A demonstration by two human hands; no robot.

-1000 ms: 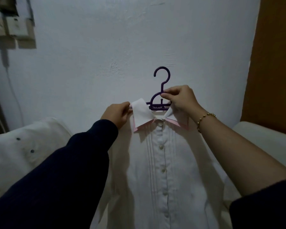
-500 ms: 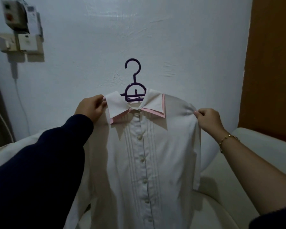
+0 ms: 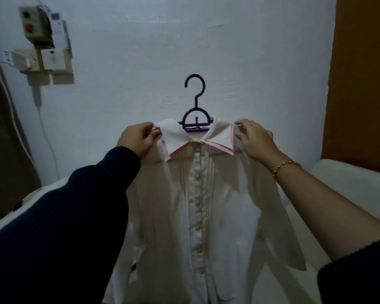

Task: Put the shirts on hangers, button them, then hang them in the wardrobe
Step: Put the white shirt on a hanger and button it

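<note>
A white shirt (image 3: pixel 208 216) with a pink-edged collar hangs on a purple hanger (image 3: pixel 195 106), held up in front of the wall. Its front is buttoned down the middle. My left hand (image 3: pixel 137 140) grips the shirt's shoulder just left of the collar. My right hand (image 3: pixel 253 139) pinches the fabric at the collar's right edge. The hanger's hook stands free above the collar, touching nothing. The hanger's arms are hidden inside the shirt.
A pale wall (image 3: pixel 162 51) lies straight ahead, with an electrical box (image 3: pixel 38 27) and sockets at the upper left and a cable running down. A brown wooden panel (image 3: pixel 360 84) stands at the right. White bedding (image 3: pixel 349 187) lies below on both sides.
My right hand went from the hanger's neck out to the right shoulder, then back in to the collar's right edge. The left hand kept its grip.
</note>
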